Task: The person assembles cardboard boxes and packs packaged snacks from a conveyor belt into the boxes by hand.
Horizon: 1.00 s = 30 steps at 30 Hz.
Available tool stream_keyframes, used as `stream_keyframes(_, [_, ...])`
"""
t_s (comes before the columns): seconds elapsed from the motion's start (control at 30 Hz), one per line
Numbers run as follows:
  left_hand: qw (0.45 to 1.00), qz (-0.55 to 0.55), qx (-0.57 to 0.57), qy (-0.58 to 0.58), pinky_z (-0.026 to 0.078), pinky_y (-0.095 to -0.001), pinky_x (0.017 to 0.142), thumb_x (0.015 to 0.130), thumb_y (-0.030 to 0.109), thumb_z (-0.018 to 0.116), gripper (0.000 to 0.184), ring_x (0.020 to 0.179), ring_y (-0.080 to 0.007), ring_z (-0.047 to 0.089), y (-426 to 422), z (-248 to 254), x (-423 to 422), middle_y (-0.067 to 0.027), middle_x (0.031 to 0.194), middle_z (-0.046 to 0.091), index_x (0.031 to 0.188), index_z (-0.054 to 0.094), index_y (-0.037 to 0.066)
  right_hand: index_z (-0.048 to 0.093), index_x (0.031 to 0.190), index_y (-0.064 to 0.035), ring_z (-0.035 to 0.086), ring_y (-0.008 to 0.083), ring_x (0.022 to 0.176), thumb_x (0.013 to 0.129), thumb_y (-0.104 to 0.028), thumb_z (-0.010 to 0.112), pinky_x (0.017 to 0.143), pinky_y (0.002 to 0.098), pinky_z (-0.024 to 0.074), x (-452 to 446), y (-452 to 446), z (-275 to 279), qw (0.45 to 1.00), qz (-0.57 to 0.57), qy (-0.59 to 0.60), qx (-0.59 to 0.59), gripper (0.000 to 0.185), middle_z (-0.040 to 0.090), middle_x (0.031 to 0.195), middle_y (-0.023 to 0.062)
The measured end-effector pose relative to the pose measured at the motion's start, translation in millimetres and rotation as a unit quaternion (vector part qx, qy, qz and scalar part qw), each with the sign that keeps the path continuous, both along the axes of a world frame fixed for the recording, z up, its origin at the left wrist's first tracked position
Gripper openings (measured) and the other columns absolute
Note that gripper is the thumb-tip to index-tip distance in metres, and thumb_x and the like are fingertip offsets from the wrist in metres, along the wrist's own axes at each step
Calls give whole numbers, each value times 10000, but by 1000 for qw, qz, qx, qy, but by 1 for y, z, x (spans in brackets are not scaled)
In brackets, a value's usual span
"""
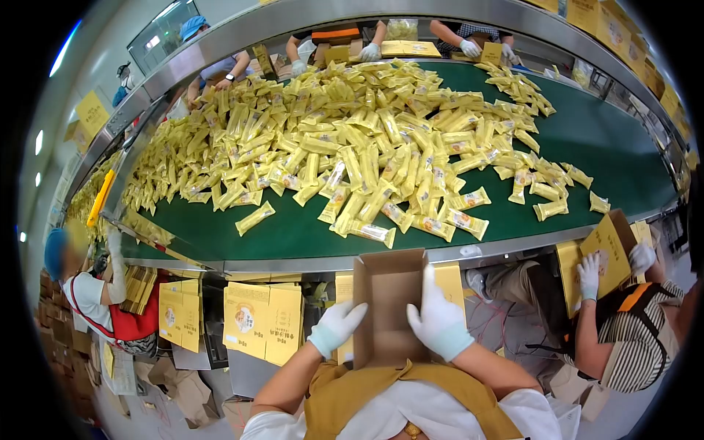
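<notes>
In white gloves, my left hand [337, 326] and my right hand [440, 319] hold an open, empty cardboard box [390, 312] between them, one on each side wall. The box stands upright against my apron, its brown inside showing. Just beyond it runs the metal edge of a green conveyor belt [293, 235], heaped with yellow wrapped packets [381, 132]. Several packets lie close to the near edge, in front of the box.
Flattened yellow cartons [264, 319] stand below the belt at the left. A co-worker in a striped top [638, 337] handles a carton at the right; another in a blue cap [92, 293] is at the left. Other co-workers' gloved hands [469, 48] are across the belt.
</notes>
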<state>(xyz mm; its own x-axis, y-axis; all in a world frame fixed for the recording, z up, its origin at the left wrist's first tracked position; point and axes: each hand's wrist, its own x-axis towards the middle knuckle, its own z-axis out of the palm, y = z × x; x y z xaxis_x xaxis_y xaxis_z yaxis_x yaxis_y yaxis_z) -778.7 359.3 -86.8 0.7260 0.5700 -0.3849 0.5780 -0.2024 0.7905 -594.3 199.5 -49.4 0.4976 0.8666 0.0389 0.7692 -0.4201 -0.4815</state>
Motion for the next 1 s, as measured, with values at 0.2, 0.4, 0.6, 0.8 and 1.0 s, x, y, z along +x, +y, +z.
stream_keyframes(0.2, [954, 101, -224, -170, 513, -319, 902, 1062, 349, 490, 452, 1045, -167, 635, 13, -71, -43, -94, 1172, 672, 1296, 573, -29, 226, 1557, 29, 616, 505, 1101, 968, -216, 599, 923, 436, 529, 37, -26, -31, 956, -46, 236, 166, 739, 544, 1331, 357])
stream_keyframes(0.4, [956, 125, 136, -227, 361, -446, 1132, 962, 151, 571, 658, 1345, -397, 462, -17, -143, 1, -268, 1473, 447, 1536, 300, -20, 450, 1442, -11, 436, 471, 1329, 924, -161, 626, 1115, 467, 371, 31, -8, -148, 980, -21, 175, 98, 567, 464, 1420, 286])
stream_keyframes(0.6, [868, -30, 447, -215, 339, -538, 1133, 797, 254, 775, 733, 1355, -439, 435, 123, -56, 80, -226, 1481, 458, 1444, 489, 59, 517, 1408, -129, 310, 500, 1397, 771, -373, 785, 1096, 673, 243, 144, 51, -89, 970, -88, -194, 117, 734, 402, 1481, 218])
stream_keyframes(0.8, [865, -189, 458, 77, 240, -665, 1131, 627, 717, 763, 1055, 1482, -481, 200, 159, -37, 161, -154, 1624, 286, 1543, 358, 387, 551, 1397, -184, 241, 514, 1437, 588, -625, 831, 1087, 650, 261, 195, 121, -88, 985, 32, -165, -38, 963, 335, 1544, 224])
stream_keyframes(1.0, [867, -140, 468, 96, 348, -561, 1111, 605, 768, 751, 1028, 1482, -439, 254, 214, -43, 181, -195, 1522, 438, 1501, 453, 364, 562, 1391, -192, 266, 511, 1430, 638, -678, 780, 1039, 660, 335, 203, 205, -91, 982, 4, -162, -93, 922, 400, 1488, 232])
